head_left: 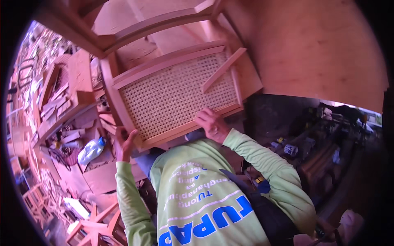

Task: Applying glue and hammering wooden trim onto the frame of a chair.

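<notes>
Apparently fitting or checking trim around a cane panel (164, 102), set inside a wooden frame (176, 133) just in front of the torso. Lined with wood along far and right edges. Cannot tell what carries the frame from below.

At near left corner: left hand (124, 141), thumb against the wood, other fingers toward the outer side; cannot tell how firmly closed. At near edge, right of middle: right hand (213, 125), fingers bent and touching the rail; cannot tell pressing from pinching.

Across far right corner, slantwise over cane and right edge: a loose strip (223, 70), touched by neither hand. Likely calls next for steadying the corner with the left, freeing the right, and clearing or aligning that strip without denting the cane.
</notes>
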Demonstrator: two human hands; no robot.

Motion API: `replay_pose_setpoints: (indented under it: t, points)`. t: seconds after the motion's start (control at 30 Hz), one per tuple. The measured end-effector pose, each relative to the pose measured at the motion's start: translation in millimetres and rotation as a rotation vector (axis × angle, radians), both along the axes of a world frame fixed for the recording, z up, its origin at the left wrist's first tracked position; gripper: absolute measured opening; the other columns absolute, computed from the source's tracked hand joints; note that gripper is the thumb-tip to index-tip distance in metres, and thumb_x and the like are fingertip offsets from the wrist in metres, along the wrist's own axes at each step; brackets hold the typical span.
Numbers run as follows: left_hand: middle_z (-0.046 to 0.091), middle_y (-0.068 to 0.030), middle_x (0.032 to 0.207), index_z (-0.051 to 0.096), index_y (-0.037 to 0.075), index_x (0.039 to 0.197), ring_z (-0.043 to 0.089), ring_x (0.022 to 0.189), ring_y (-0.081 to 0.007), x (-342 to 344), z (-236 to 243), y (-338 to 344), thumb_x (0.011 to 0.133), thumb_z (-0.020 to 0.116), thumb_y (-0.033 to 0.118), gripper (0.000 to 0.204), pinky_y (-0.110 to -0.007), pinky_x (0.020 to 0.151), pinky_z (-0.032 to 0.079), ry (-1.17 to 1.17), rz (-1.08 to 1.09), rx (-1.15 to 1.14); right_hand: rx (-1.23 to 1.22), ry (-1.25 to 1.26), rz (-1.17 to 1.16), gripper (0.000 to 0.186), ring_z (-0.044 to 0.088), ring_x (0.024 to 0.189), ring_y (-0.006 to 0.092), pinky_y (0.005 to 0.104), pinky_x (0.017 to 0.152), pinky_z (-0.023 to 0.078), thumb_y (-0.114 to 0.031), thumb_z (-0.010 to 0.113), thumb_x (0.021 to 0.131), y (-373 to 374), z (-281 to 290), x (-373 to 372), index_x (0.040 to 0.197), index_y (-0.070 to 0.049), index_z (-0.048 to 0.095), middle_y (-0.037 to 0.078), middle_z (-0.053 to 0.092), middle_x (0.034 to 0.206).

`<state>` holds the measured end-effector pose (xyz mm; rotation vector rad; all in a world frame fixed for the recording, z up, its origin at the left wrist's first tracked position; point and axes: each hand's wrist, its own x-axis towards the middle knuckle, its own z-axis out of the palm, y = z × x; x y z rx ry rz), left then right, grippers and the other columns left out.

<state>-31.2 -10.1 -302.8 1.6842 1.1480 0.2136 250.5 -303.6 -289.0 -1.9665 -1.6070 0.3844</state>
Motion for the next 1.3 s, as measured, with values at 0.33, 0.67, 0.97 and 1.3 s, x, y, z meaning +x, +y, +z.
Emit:
replay_pose_setpoints:
  t: [0.33, 0.67, 0.97, 1.3]
  points:
    - [0.065, -0.0049, 0.085, 0.062, 0.002, 0.104, 0.061, 0.077, -0.0145, 6.0, 10.6, 0.8, 0.084, 0.088, 0.025, 0.040, -0.030, 0.074, 0.051, 0.041, -0.008, 0.036, -0.016, -0.165, -0.200, 0.049, 0.053, 0.116, 0.0321, 0.0516, 0.109, 0.039, -0.018, 0.078, 0.078, -25.5, 2.3, -19.4, 0.125, -0.011, 0.067, 0.010, 0.056, 0.120]
    - [0.068, -0.0065, 0.089, 0.061, 0.002, 0.102, 0.063, 0.079, -0.0155, 24.0, 25.2, 5.3, 0.085, 0.086, 0.024, 0.038, -0.031, 0.075, 0.052, 0.157, -0.044, 0.003, 0.081, -0.138, -0.277, 0.060, 0.057, 0.106, 0.0305, 0.0491, 0.100, 0.043, -0.016, 0.084, 0.071, -29.0, -18.1, -17.3, 0.126, -0.006, 0.063, 0.008, 0.058, 0.110]
    - [0.071, -0.0101, 0.090, 0.063, -0.001, 0.105, 0.066, 0.081, -0.0178, 11.1, 15.8, 4.5, 0.084, 0.087, 0.028, 0.043, -0.033, 0.075, 0.054, 0.086, -0.055, 0.068, 0.164, -0.183, -0.334, 0.053, 0.058, 0.106, 0.0325, 0.0494, 0.099, 0.046, -0.017, 0.081, 0.075, -29.9, -30.6, -34.2, 0.124, -0.004, 0.064, 0.010, 0.060, 0.113]
    - [0.061, -0.0044, 0.084, 0.062, 0.000, 0.102, 0.056, 0.077, -0.0170, 25.5, 2.3, -6.8, 0.082, 0.086, 0.044, 0.054, -0.035, 0.070, 0.049, 0.108, -0.088, 0.143, 0.122, -0.266, -0.296, 0.054, 0.057, 0.106, 0.0332, 0.0490, 0.095, 0.045, -0.016, 0.084, 0.071, -41.1, -20.3, -18.5, 0.121, -0.005, 0.065, 0.009, 0.059, 0.111]
